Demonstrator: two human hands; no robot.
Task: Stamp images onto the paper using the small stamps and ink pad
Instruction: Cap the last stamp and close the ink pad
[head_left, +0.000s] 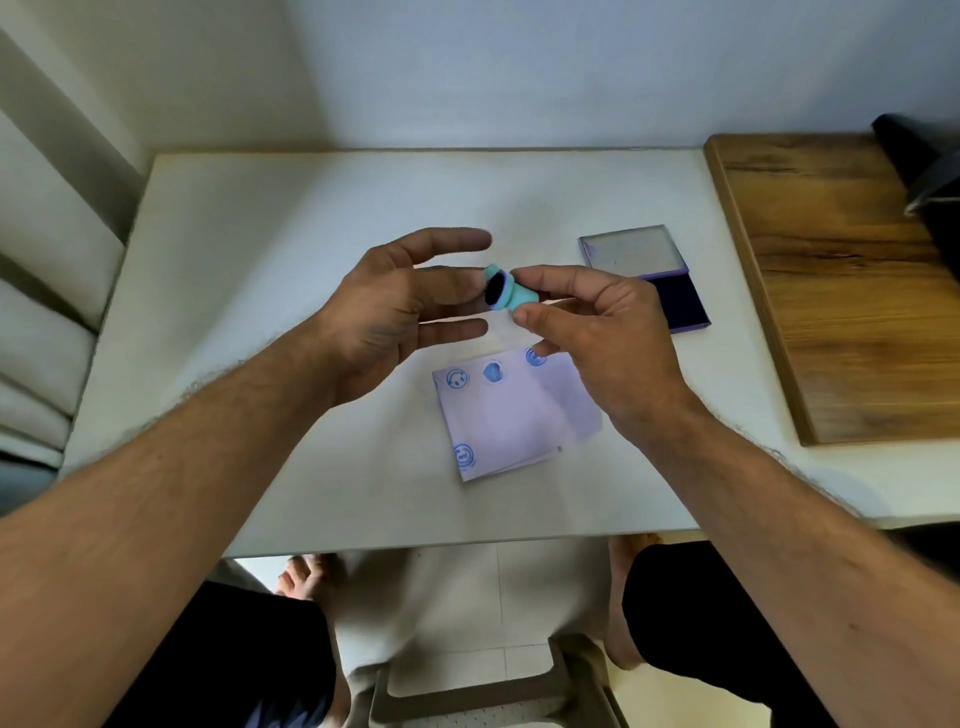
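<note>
Head view: right hand (597, 338) is pinching a teal stamp (511, 293) between thumb and forefinger at frame centre, held on its side above the white surface (311, 218), dark inked face turned left. Left hand (395, 312) is hovering beside it, fingers (457, 241) spread and released. Paper (514, 421) below centre is carrying four blue prints; open ink pad (675, 296) is lying at centre right. Judged step: checking the inked face; next needs turning it down onto bare paper
</note>
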